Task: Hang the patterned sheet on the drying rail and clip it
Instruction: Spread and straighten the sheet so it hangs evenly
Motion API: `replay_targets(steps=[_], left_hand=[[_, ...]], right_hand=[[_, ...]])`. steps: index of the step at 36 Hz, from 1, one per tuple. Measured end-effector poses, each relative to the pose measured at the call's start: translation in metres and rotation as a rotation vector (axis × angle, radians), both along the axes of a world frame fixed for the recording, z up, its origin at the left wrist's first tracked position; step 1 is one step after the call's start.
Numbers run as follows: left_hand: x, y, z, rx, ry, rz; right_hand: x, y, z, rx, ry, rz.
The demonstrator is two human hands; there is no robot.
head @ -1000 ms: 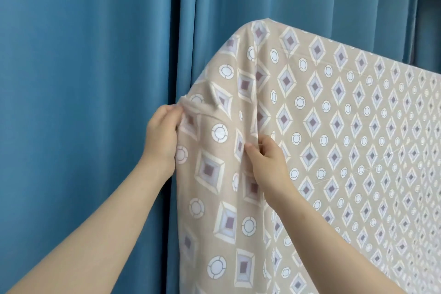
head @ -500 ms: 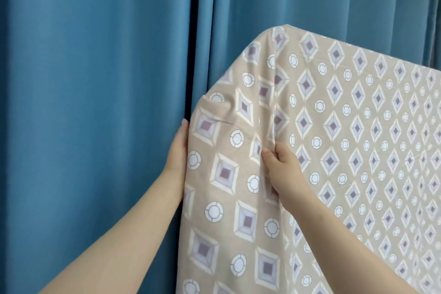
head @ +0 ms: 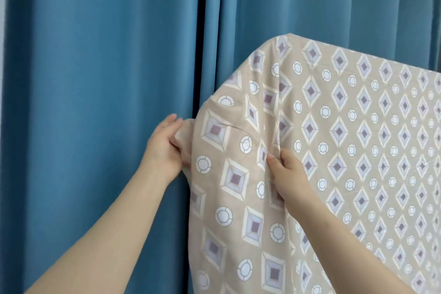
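Observation:
The patterned sheet [head: 346,141], beige with diamonds and white circles, drapes over a rail that stays hidden beneath its top fold. It fills the right half of the view and hangs down past the bottom edge. My left hand [head: 164,148] grips the sheet's left side edge, with a bit of fabric bunched between thumb and fingers. My right hand [head: 286,174] pinches a vertical fold on the front face, a little to the right of the left hand. No clip is in view.
Blue curtains [head: 95,102] hang in long pleats right behind the sheet and cover the whole background. A dark gap between two curtain panels [head: 202,55] runs down just left of the sheet's edge.
My left hand has come out from behind the edge and now bunches the fabric in its fingers. The right hand keeps its pinch on the same fold. The view has shifted slightly.

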State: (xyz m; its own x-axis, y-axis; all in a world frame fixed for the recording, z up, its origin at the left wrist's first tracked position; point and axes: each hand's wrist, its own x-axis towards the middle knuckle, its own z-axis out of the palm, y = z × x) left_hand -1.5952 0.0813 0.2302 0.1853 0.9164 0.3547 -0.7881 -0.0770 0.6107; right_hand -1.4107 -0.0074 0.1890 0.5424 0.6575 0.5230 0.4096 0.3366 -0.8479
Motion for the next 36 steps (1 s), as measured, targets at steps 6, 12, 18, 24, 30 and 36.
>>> replay_targets(steps=[6,12,18,24,30,36], left_hand=[[-0.039,0.004,-0.003,0.104,0.236,0.138],[-0.089,0.008,0.004,0.144,0.031,0.386],[-0.113,0.01,-0.015,-0.039,-0.111,0.292],[-0.127,-0.009,-0.01,-0.036,0.233,0.003],[-0.146,-0.022,0.011,0.022,-0.019,0.04],[-0.148,-0.029,0.028,0.024,-0.009,0.133]], right_hand=[[-0.006,0.004,0.001,-0.013,0.058,-0.014],[-0.013,0.01,0.005,0.015,-0.022,-0.167],[-0.05,0.003,0.032,0.22,-0.243,-0.407],[-0.075,0.007,0.037,0.18,-0.422,-0.285],[-0.082,0.001,0.037,0.157,-0.398,-0.253],[-0.085,-0.001,0.037,0.175,-0.416,-0.227]])
